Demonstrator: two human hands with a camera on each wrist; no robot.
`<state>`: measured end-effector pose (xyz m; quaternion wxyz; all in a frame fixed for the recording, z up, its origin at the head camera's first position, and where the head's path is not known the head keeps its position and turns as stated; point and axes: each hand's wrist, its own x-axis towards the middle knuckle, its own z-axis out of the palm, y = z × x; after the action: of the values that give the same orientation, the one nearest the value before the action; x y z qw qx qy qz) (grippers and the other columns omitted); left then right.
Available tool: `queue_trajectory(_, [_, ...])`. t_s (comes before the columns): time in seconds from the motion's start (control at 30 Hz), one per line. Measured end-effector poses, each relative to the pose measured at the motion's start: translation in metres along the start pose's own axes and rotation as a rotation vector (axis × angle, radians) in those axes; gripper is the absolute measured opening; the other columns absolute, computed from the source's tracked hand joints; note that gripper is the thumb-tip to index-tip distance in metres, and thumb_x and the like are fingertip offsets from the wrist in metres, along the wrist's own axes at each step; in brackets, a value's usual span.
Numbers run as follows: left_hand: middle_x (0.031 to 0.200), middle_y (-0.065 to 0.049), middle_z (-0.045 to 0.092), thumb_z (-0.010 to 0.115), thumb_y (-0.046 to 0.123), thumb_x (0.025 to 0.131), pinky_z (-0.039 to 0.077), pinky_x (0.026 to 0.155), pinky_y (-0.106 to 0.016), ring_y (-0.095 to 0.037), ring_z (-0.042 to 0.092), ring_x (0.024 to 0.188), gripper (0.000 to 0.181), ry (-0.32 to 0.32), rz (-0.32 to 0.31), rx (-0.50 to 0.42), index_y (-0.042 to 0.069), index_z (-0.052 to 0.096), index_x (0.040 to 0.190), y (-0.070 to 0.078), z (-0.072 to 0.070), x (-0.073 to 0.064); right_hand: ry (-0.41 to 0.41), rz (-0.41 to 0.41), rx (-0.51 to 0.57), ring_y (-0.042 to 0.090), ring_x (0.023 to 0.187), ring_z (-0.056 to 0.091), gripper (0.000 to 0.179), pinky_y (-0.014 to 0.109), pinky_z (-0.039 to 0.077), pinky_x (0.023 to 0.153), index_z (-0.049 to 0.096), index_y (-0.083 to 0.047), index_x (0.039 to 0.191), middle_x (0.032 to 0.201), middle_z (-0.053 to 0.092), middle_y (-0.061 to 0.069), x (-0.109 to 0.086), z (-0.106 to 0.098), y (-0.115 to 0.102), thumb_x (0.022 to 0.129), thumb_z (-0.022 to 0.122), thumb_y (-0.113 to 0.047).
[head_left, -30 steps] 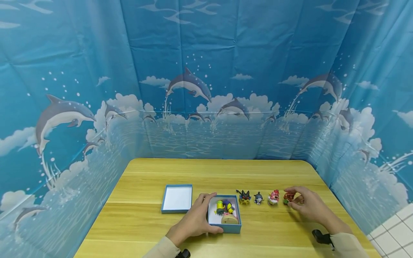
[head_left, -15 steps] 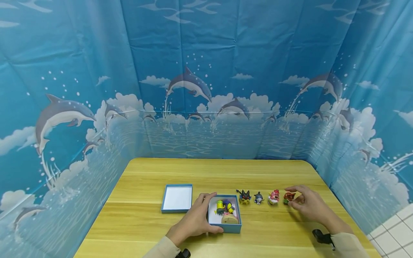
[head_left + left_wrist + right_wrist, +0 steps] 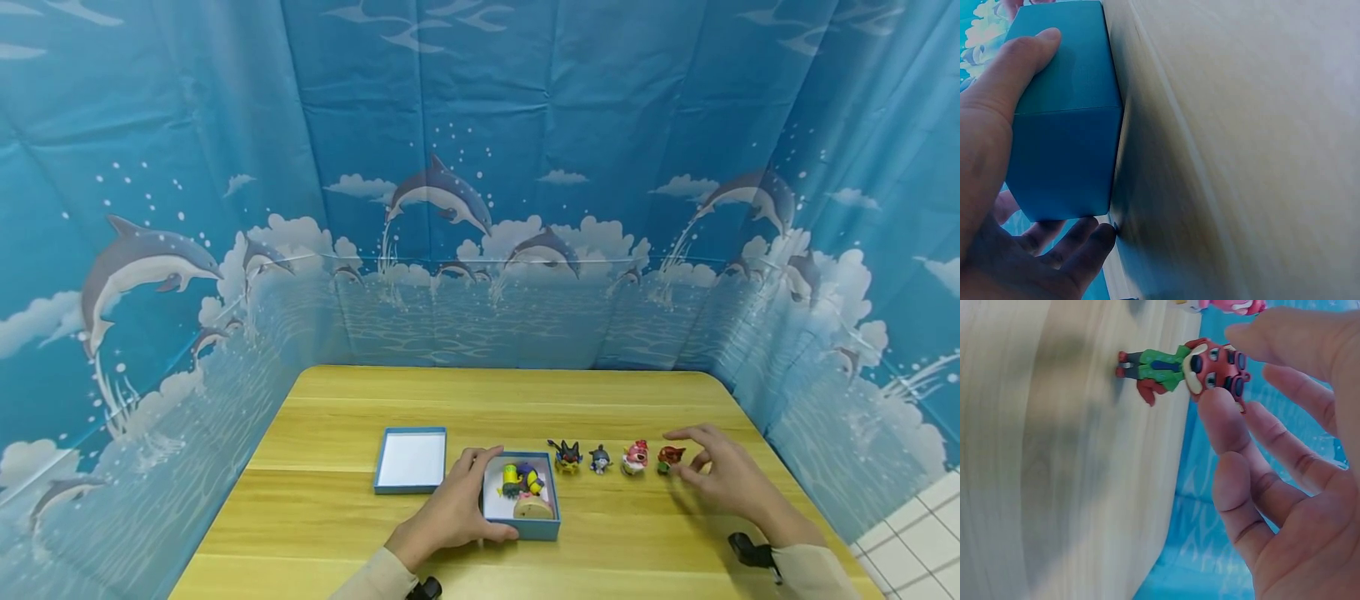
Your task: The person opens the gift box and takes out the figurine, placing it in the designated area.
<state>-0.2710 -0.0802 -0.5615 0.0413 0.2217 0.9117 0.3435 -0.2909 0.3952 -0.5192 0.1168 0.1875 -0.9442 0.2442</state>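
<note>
My left hand (image 3: 456, 507) grips a small blue box (image 3: 536, 530), thumb on its near side and fingers round its left side. Several toy figures lie inside the box, among them a yellow cylinder-like one (image 3: 511, 480) and a purple-and-yellow one (image 3: 529, 478). My right hand (image 3: 722, 477) is beside a standing red fox figurine (image 3: 1161, 366) with a green jacket. Its fingers are loosely bent and spread around the figurine's head, with a visible gap on the thumb side. One fingertip overlaps the head in the right wrist view; contact is unclear.
A black horned figurine (image 3: 567, 458), a grey one (image 3: 599, 459) and a pink one (image 3: 634, 458) stand in a row left of the fox. The box's shallow lid (image 3: 411, 458) lies white side up at the left. A dolphin-print curtain (image 3: 480, 317) surrounds the wooden table (image 3: 337, 408).
My right hand has eased slightly away from the fox figurine, so more of the figurine shows. The left hand and box stay in place.
</note>
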Motion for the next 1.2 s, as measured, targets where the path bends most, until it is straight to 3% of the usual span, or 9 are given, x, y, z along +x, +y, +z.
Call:
queue_trajectory(0.43, [0.166,-0.009,0.053,0.104,0.066,0.081,0.061,0.117,-0.057,-0.027,0.060,0.140,0.131,0.004,-0.005,-0.002,0.024,0.034,0.184,0.001,0.000,0.001,0.172,-0.195,-0.088,-0.007,0.075,0.055,0.054,0.026,0.048,0.064,0.081,-0.013,0.137,0.125,0.075,0.015,0.005,-0.007,-0.024,0.088,0.101,-0.002])
queue_trajectory(0.73, [0.167,-0.009,0.052,0.103,0.067,0.082,0.061,0.116,-0.055,-0.026,0.060,0.140,0.131,0.003,-0.003,0.001,0.025,0.034,0.185,0.001,0.000,0.002,0.176,-0.225,-0.092,-0.008,0.077,0.053,0.055,0.027,0.049,0.064,0.081,-0.014,0.137,0.126,0.076,0.010,0.010,-0.012,-0.043,0.087,0.102,-0.004])
queue_trajectory(1.03, [0.166,-0.009,0.053,0.103,0.067,0.082,0.061,0.116,-0.055,-0.025,0.059,0.139,0.132,-0.003,-0.005,0.004,0.025,0.033,0.185,0.002,0.000,0.001,0.178,-0.255,-0.090,-0.010,0.077,0.045,0.054,0.025,0.043,0.063,0.081,-0.015,0.136,0.121,0.075,0.005,0.012,-0.010,-0.054,0.087,0.102,-0.004])
queue_trajectory(1.2, [0.167,-0.010,0.052,0.103,0.067,0.082,0.061,0.116,-0.056,-0.026,0.060,0.139,0.131,-0.007,-0.011,-0.001,0.024,0.034,0.185,0.003,0.000,-0.001,0.154,-0.252,-0.072,-0.010,0.080,0.049,0.052,0.023,0.043,0.062,0.081,-0.017,0.137,0.122,0.074,0.004,0.012,-0.009,-0.062,0.089,0.100,-0.004])
